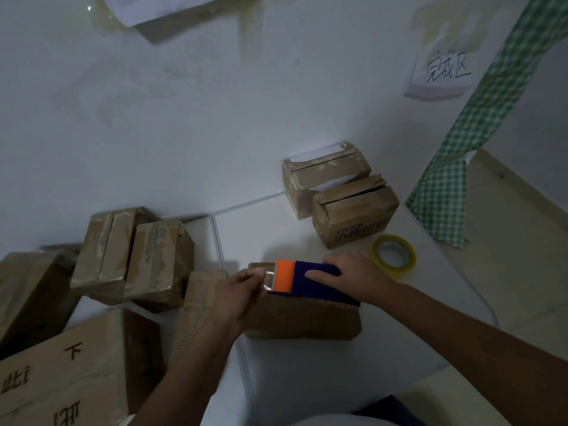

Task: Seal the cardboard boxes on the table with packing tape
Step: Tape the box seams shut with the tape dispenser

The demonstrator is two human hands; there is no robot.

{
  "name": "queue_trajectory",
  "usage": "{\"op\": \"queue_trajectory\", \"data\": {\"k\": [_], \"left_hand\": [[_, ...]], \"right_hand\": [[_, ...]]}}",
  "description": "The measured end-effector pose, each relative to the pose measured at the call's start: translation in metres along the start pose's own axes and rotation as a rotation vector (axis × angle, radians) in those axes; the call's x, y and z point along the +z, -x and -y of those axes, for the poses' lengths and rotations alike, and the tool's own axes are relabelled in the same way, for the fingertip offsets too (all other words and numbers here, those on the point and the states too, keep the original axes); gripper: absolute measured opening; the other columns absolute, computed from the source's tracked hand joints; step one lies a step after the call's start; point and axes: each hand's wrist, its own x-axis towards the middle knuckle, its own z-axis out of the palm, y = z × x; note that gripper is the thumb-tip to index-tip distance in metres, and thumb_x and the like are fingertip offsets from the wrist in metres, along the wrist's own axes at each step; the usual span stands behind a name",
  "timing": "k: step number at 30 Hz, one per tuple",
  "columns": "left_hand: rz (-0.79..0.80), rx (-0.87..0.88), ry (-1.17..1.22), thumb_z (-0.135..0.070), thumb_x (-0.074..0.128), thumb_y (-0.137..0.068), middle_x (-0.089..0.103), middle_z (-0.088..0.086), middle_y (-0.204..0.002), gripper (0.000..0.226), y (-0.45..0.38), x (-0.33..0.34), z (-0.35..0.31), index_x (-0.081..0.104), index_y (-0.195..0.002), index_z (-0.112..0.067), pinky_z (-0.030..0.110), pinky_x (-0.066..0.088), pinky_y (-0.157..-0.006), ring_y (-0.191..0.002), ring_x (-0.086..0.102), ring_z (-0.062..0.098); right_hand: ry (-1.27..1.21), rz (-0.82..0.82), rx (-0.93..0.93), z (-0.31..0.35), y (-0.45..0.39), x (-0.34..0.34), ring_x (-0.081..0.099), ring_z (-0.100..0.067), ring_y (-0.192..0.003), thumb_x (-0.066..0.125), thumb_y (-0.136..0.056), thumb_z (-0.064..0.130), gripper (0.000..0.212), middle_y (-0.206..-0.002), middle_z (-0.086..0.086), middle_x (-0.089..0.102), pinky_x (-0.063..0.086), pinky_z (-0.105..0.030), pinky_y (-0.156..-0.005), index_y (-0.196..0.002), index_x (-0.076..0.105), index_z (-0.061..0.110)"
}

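Hidden or unclear: the picture is dim and slightly blurred. The top of the cardboard box [302,318] being worked on is mostly covered by the tape dispenser [307,279] and both hands, so its seam cannot be seen. The large box [61,373] at lower left is cut off by the frame edge.
Left hand [238,298]: fingertips pinch the clear tape end [268,276] at the dispenser's orange front.
Right hand [353,276]: curled over the blue body of the dispenser, forefinger laid along its side, holding it on top of the box.
Task box: lies on the white table [322,379] directly in front of the person, under the dispenser.
Containers: two small boxes [341,195] stand touching each other against the wall, right of centre; the nearer one has ragged, raised flaps. What is inside any box cannot be told.
Left side: a pile of taped boxes [132,259] leans together, crowding close to the left hand.
Nearby: a yellow tape roll [393,256] lies flat just beyond the right hand.
Wall: a paper sign [442,72] with handwritten characters at upper right, beside a green checked cloth [479,118] hanging down to the table's far right corner.
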Motion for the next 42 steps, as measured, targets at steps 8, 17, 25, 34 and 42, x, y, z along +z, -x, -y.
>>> {"op": "queue_trajectory", "data": {"k": [8,17,25,34,42], "left_hand": [[-0.240,0.017,0.069,-0.003,0.055,-0.097,0.061,0.004,-0.066,0.019,-0.005,-0.055,0.000,0.062,-0.080,-0.007,0.024,0.047,-0.068,-0.068,0.056,0.013],[-0.271,0.059,-0.129,0.000,0.055,-0.097,0.052,0.009,-0.072,0.015,-0.023,-0.048,0.012,0.061,-0.083,-0.002,0.014,0.045,-0.055,-0.066,0.048,0.013],[-0.323,-0.019,-0.298,-0.007,0.058,-0.097,0.064,0.013,-0.084,0.011,-0.032,-0.034,0.037,0.065,-0.099,0.001,0.026,0.048,-0.066,-0.074,0.058,0.019],[-0.250,0.080,-0.814,-0.017,0.055,-0.099,0.065,0.004,-0.100,0.019,-0.044,-0.040,0.040,0.061,-0.115,-0.011,0.028,0.041,-0.078,-0.099,0.061,0.024],[-0.269,0.207,-0.906,-0.018,0.045,-0.104,0.070,0.011,-0.106,0.026,-0.048,-0.041,0.035,0.067,-0.113,-0.008,0.035,0.050,-0.086,-0.094,0.066,0.024]], "right_hand": [[0.231,0.093,0.027,-0.016,-0.008,-0.003,0.049,-0.009,-0.062,0.036,-0.078,0.083,0.069,-0.068,0.003,0.055,0.037,-0.029,-0.058,-0.073,0.060,0.018],[0.280,0.085,0.119,-0.013,-0.013,0.014,0.049,-0.009,-0.060,0.040,-0.081,0.080,0.061,-0.065,0.004,0.052,0.030,-0.026,-0.050,-0.068,0.053,0.021],[0.326,0.100,0.150,-0.013,-0.018,0.022,0.051,-0.009,-0.063,0.040,-0.078,0.083,0.063,-0.070,0.005,0.054,0.037,-0.026,-0.054,-0.072,0.054,0.022],[0.348,0.132,0.161,-0.008,-0.021,0.021,0.051,-0.011,-0.066,0.040,-0.080,0.081,0.058,-0.071,0.005,0.052,0.039,-0.027,-0.058,-0.070,0.050,0.025],[0.365,0.144,0.171,-0.002,-0.020,0.020,0.055,-0.013,-0.069,0.040,-0.081,0.080,0.060,-0.073,0.003,0.055,0.041,-0.027,-0.059,-0.074,0.055,0.022]]}}
